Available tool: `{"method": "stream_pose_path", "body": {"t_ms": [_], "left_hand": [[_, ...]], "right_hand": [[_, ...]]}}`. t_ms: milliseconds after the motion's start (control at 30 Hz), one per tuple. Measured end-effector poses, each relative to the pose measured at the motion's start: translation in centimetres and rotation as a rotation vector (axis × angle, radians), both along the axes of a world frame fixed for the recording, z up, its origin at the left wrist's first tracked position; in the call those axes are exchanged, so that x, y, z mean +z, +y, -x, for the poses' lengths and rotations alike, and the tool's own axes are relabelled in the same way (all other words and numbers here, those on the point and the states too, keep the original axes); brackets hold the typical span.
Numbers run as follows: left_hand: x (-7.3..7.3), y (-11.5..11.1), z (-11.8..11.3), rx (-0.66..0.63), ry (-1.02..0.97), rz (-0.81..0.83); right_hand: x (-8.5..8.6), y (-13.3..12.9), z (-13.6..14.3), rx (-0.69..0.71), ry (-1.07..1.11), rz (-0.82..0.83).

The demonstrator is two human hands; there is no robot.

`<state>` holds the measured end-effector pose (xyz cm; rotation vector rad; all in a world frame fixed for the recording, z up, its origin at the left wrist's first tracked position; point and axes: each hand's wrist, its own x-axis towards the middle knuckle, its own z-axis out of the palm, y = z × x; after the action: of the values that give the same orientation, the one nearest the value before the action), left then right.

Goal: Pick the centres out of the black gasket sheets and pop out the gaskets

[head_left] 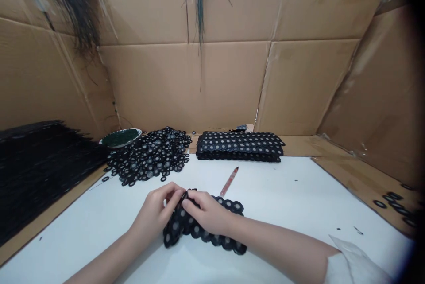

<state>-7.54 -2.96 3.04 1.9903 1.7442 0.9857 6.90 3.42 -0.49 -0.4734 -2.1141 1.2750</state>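
Observation:
A black piece made of joined rings [226, 242] lies on the white table, its left end lifted and bunched. At its upper left edge my left hand [162, 204] pinches a small black ring between thumb and forefinger. My right hand [207, 213] rests over the piece, thumb and fingers closed on its edge, its fingertips beside those of my left hand. Just behind the piece lies a pen-like tool [229, 181] with a reddish body and a dark tip.
A heap of black rings [152, 155] spreads at the back left beside a round dish [121, 138] of dark green material. Stacked ringed pieces [239, 145] stand at the back. Black strands [43, 173] lie far left; loose rings [396, 206] lie right. Cardboard walls [186, 84] surround the table.

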Motion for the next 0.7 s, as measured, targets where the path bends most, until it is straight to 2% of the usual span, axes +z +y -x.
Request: {"method": "stream_pose_path", "body": {"t_ms": [133,367,467,567,633,700], "left_hand": [[0.1,0.1,0.4,-0.059,0.015,0.032],[-0.9,-0.4,-0.6,0.026,-0.038,-0.033],[-0.9,0.0,0.0,0.142,-0.227,-0.018],[-0.6,0.6,1.4,0.376,-0.486,-0.164],[-0.5,0.7,1.8,0.481,-0.394,-0.247],[-0.8,0.5,1.3,0.428,-0.178,-0.206]], "right_hand": [[-0.1,0.0,0.0,-0.014,0.012,0.021],[0.1,-0.2,0.3,0.005,0.028,0.007],[0.0,-0.7,0.4,-0.072,-0.005,0.008],[-0.1,-1.0,0.5,-0.127,0.015,0.056],[-0.1,-0.9,0.6,-0.151,0.057,0.107],[0.0,-0.8,0.7,-0.169,0.106,0.149]]}}
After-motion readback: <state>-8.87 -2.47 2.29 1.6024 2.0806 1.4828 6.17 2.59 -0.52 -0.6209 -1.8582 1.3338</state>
